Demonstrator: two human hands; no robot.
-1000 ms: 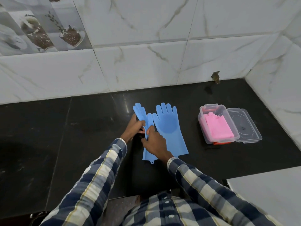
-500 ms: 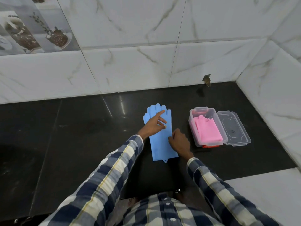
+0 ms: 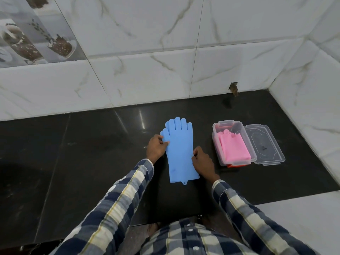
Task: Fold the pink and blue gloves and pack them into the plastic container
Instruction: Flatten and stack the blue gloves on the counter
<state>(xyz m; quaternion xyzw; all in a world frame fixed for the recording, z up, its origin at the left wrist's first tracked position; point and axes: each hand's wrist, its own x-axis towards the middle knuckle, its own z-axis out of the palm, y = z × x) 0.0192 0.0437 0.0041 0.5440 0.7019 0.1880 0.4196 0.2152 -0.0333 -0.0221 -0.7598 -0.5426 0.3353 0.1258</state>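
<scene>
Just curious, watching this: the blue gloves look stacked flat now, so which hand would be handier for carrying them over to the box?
Probably the right hand: it holds the blue gloves on the edge facing the box, which sits open to that side with pink gloves inside. The left hand is on the far edge.

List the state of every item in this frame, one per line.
blue gloves: stacked flat on the counter, unfolded
pink gloves: folded, inside the container
plastic container: open
lid: off, beside the container
left hand: grips the gloves' left edge
right hand: grips their right edge
</scene>
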